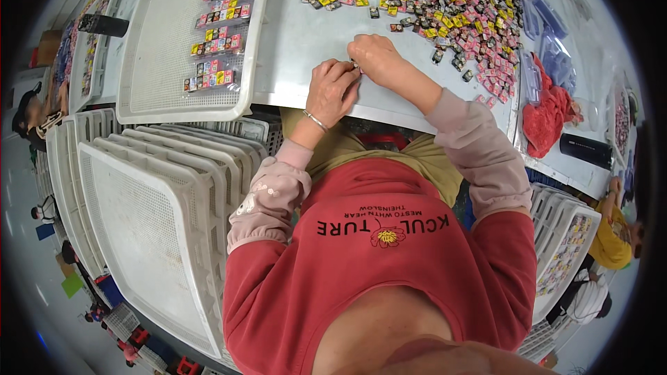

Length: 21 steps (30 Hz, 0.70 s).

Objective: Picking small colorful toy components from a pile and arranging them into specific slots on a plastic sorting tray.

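My left hand [332,92] and my right hand [376,59] meet above the front part of the white worktable [295,48]. Both are closed, fingertips pinched together around something tiny and mostly hidden; a small dark and pale bit shows between them. Beyond them spreads a big loose pile of small printed blocks [445,10] in pink, yellow and black. To the left, a white perforated tray [161,42] holds clear packs of such blocks [208,78] in a column along its right side.
Stacked white trays [149,215] stand upright at my left, with more trays [561,236] at my right. On the table's right lie a red cloth [545,114], clear blue plastic cases [552,24] and a black cylinder [586,149]. Another black cylinder [103,25] sits left. Other people work nearby.
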Each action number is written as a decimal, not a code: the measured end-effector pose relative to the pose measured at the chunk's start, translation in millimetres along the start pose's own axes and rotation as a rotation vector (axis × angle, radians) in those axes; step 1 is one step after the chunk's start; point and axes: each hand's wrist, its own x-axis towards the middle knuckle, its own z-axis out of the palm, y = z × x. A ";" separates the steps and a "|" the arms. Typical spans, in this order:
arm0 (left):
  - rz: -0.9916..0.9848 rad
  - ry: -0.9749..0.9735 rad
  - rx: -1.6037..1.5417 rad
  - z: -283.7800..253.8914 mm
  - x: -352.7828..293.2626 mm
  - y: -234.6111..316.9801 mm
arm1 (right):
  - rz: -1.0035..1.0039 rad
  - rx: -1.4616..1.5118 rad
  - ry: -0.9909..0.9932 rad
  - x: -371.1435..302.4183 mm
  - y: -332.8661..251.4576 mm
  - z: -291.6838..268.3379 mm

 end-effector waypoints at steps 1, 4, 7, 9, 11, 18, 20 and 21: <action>-0.007 0.006 -0.006 -0.3 0.0 0.4 | -0.034 0.006 0.056 -3.0 3.6 6.6; -0.001 0.000 -0.009 -0.2 -0.7 -1.7 | -0.056 0.048 0.200 -10.5 1.1 12.8; -0.006 0.004 -0.010 1.6 -0.8 -2.5 | -0.035 0.047 0.255 -19.4 -0.9 25.4; -0.012 -0.001 -0.010 1.1 -1.5 -3.1 | -0.040 0.038 0.274 -27.3 -1.0 30.2; -0.017 -0.007 -0.012 1.0 -1.9 -3.3 | -0.042 0.027 0.294 -34.2 -5.1 32.4; 0.008 0.034 -0.036 2.5 -1.9 -1.3 | 0.044 0.326 0.428 -38.5 14.3 38.6; 0.021 0.050 -0.037 2.2 -2.9 -2.0 | 0.106 0.549 0.426 -37.5 39.1 32.4; 0.002 0.053 -0.053 0.5 -3.1 -1.8 | 0.160 0.618 0.464 -40.5 57.7 20.9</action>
